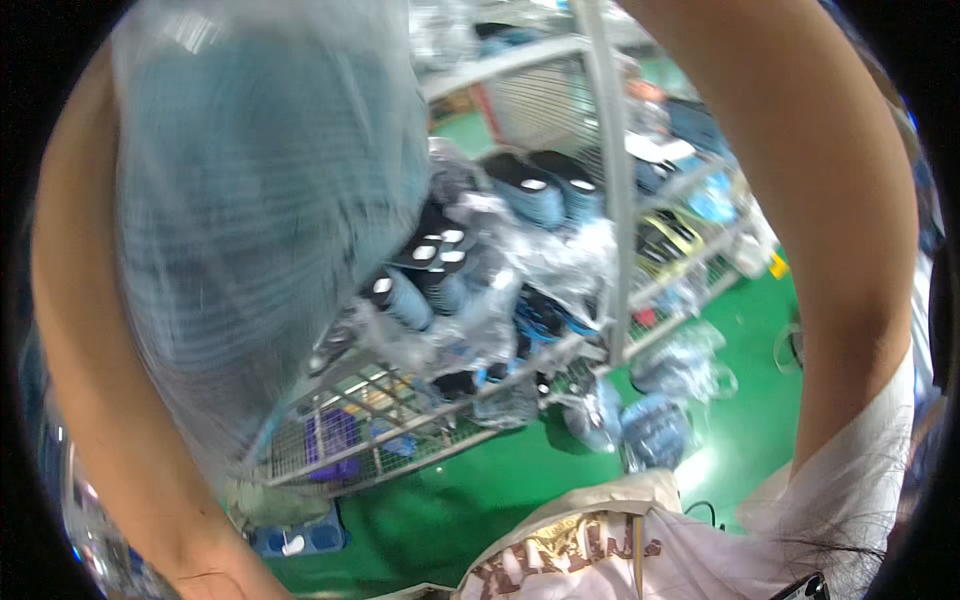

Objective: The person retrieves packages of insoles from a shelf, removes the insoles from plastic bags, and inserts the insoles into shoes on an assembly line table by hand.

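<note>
Both my arms are raised past the camera. My left forearm (100, 420) climbs the left side of the picture and my right forearm (830, 200) climbs the right side. Neither hand shows; both lie beyond the top edge. A large clear plastic bag with pale blue material inside (260, 200) hangs blurred, close to the camera, at the upper left beside my left forearm. What holds it up is hidden. My white printed shirt (600, 550) fills the bottom middle.
A wire mesh cart (380, 420) below holds several plastic-wrapped dark and blue items (450, 260). A grey metal post (612, 200) rises behind it. More bagged blue bundles (655, 430) lie on the green floor (480, 490). A blue tray (300, 540) sits lower left.
</note>
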### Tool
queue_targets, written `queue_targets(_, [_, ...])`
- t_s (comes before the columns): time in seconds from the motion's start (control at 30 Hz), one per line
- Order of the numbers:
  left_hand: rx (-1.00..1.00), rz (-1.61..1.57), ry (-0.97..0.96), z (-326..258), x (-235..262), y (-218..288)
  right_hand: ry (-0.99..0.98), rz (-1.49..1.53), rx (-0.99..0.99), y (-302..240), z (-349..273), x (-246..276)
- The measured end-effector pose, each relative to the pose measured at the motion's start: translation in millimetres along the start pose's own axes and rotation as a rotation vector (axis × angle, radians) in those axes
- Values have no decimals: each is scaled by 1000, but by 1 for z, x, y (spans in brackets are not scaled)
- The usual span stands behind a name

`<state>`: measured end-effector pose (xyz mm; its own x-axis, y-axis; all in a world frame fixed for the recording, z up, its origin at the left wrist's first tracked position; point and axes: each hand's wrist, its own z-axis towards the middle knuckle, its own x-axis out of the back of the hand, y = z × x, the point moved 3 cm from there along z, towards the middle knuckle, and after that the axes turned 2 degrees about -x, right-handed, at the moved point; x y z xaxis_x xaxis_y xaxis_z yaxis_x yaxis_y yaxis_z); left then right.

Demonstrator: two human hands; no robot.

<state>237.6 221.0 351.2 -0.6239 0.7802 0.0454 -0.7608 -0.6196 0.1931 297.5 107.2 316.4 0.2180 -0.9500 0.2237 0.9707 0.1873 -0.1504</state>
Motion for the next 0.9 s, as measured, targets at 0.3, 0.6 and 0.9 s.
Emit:
queue_targets(0.3, [333,-81,-376,-344,-114,-34,297,2,-948,7,-300,195])
queue_targets(0.6, [1685,-602,-440,-649,-324,53,871,-141,-1603,8,-688,336])
queue_targets(0.9, [1872,-863,-1242,-803,-415,88,906,-667,-1863,-9,-944,380])
